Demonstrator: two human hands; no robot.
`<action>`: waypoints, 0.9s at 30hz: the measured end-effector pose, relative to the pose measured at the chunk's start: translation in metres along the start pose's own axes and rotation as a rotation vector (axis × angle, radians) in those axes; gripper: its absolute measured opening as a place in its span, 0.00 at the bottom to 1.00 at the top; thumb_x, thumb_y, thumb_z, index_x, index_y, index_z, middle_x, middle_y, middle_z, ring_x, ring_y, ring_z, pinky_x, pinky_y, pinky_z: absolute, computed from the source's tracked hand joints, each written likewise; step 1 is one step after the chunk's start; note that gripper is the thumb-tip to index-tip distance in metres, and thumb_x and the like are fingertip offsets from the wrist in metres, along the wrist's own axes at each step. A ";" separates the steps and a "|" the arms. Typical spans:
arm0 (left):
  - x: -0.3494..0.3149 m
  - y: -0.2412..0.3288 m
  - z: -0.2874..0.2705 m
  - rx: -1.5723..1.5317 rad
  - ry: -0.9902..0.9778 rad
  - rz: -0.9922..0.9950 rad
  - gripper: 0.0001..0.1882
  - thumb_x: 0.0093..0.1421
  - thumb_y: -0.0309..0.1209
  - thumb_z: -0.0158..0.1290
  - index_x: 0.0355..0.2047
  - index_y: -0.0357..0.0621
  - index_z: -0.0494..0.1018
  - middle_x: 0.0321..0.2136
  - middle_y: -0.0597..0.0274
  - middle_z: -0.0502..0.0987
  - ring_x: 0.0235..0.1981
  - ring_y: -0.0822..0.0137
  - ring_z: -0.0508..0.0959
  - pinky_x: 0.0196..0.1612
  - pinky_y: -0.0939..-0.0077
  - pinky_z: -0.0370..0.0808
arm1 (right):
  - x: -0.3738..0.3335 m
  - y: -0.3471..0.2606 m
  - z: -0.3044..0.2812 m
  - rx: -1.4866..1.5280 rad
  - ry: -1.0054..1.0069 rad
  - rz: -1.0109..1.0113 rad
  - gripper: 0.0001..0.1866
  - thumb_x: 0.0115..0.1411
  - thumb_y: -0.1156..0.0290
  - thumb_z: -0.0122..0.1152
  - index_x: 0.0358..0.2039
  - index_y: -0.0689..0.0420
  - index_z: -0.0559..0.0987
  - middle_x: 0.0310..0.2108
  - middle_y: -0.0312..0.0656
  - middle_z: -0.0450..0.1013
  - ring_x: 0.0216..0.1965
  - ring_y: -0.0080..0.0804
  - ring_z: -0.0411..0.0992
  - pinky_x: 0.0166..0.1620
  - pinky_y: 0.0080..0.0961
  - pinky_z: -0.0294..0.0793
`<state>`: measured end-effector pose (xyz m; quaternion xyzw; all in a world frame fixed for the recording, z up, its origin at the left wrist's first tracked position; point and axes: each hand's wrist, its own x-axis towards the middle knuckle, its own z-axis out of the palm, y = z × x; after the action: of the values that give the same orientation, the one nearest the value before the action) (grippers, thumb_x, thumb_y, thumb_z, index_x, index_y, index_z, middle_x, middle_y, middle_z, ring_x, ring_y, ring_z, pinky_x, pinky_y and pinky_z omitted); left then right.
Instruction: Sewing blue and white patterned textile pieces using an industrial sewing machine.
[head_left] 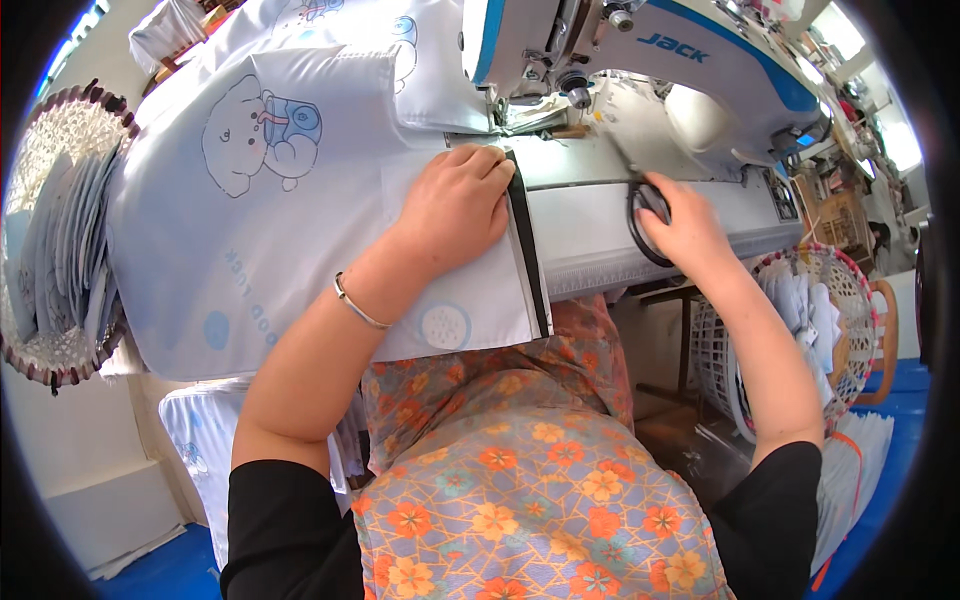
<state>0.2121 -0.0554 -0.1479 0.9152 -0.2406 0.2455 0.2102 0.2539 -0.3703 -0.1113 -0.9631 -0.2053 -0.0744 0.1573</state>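
I see the left hand lying flat, fingers together, on the white cartoon-printed fabric panel with its black edge strip at frame centre. The right hand curls around black-handled scissors, mostly hidden. The needle under the white-and-blue sewing machine is hard to make out.

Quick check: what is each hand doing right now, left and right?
Left hand: open, pressed flat on the white printed fabric, holding nothing.
Right hand: closed around black scissors on the sewing machine bed.
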 end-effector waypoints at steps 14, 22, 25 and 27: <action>0.010 -0.004 -0.003 0.023 -0.061 -0.030 0.18 0.56 0.27 0.54 0.47 0.35 0.78 0.50 0.51 0.79 0.54 0.52 0.76 0.59 0.56 0.72 | 0.069 -0.080 0.073 0.109 0.169 -0.492 0.14 0.58 0.76 0.61 0.45 0.53 0.83 0.33 0.42 0.70 0.36 0.44 0.74 0.39 0.42 0.76; 0.009 -0.003 -0.005 0.023 -0.061 -0.016 0.21 0.54 0.25 0.55 0.51 0.34 0.77 0.51 0.49 0.78 0.54 0.48 0.76 0.59 0.54 0.72 | 0.069 -0.083 0.073 0.087 0.145 -0.490 0.18 0.58 0.75 0.60 0.49 0.50 0.81 0.33 0.42 0.70 0.35 0.43 0.75 0.36 0.41 0.77; 0.010 -0.004 -0.005 0.010 -0.067 -0.013 0.22 0.54 0.25 0.55 0.51 0.34 0.76 0.51 0.49 0.78 0.54 0.48 0.76 0.59 0.54 0.72 | 0.071 -0.084 0.071 0.091 0.139 -0.485 0.17 0.58 0.75 0.60 0.49 0.50 0.81 0.33 0.42 0.70 0.34 0.44 0.75 0.36 0.41 0.77; 0.010 -0.006 -0.005 0.011 -0.065 -0.009 0.21 0.54 0.26 0.55 0.50 0.34 0.77 0.50 0.49 0.78 0.54 0.49 0.76 0.59 0.54 0.72 | 0.072 -0.085 0.070 0.087 0.123 -0.483 0.17 0.59 0.75 0.60 0.49 0.50 0.81 0.33 0.42 0.71 0.34 0.44 0.75 0.35 0.41 0.77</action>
<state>0.2209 -0.0518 -0.1406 0.9249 -0.2418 0.2162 0.1981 0.2892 -0.2464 -0.1390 -0.8721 -0.4223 -0.1596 0.1885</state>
